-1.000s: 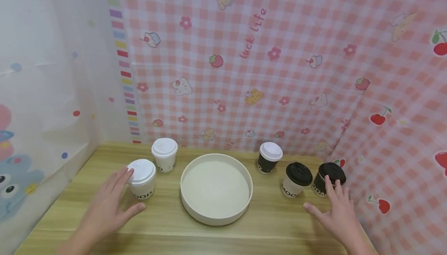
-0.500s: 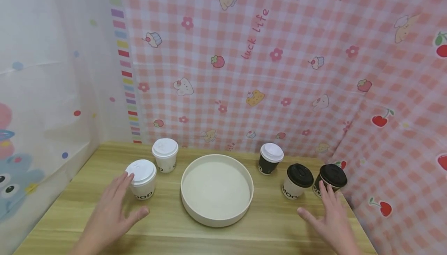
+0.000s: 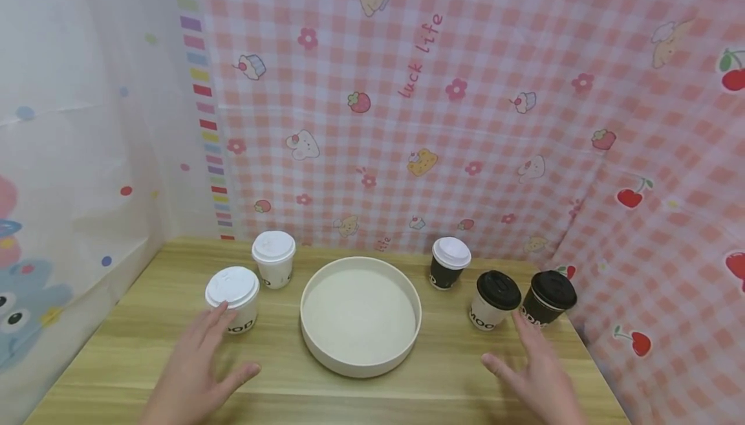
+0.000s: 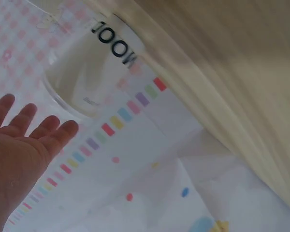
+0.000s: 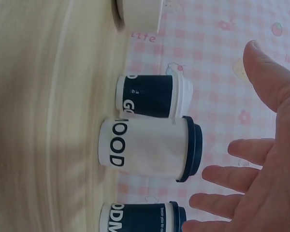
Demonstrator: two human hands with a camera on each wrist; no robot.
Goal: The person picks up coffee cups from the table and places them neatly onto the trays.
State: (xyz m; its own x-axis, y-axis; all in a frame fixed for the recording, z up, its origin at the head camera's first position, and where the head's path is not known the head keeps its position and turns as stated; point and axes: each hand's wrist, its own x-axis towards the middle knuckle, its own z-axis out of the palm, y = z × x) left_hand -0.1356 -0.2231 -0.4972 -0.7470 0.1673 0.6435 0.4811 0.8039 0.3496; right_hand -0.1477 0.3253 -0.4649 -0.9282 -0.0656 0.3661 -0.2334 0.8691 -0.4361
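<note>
While left hand (image 3: 194,370) and right hand (image 3: 538,373) are being held empty, fingers (image 5: 232,179) spread, cups (image 3: 491,302) are being faced near twelve o'clock.

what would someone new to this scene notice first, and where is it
Probably the pink checked cloth with its cartoon prints, filling much of the head view's background. Next, perhaps, the round cream tray mid-table, with two white cups on its left and three more lidded cups on its right. The left hand and right hand frame it from the near side, neither gripping anything.
</note>
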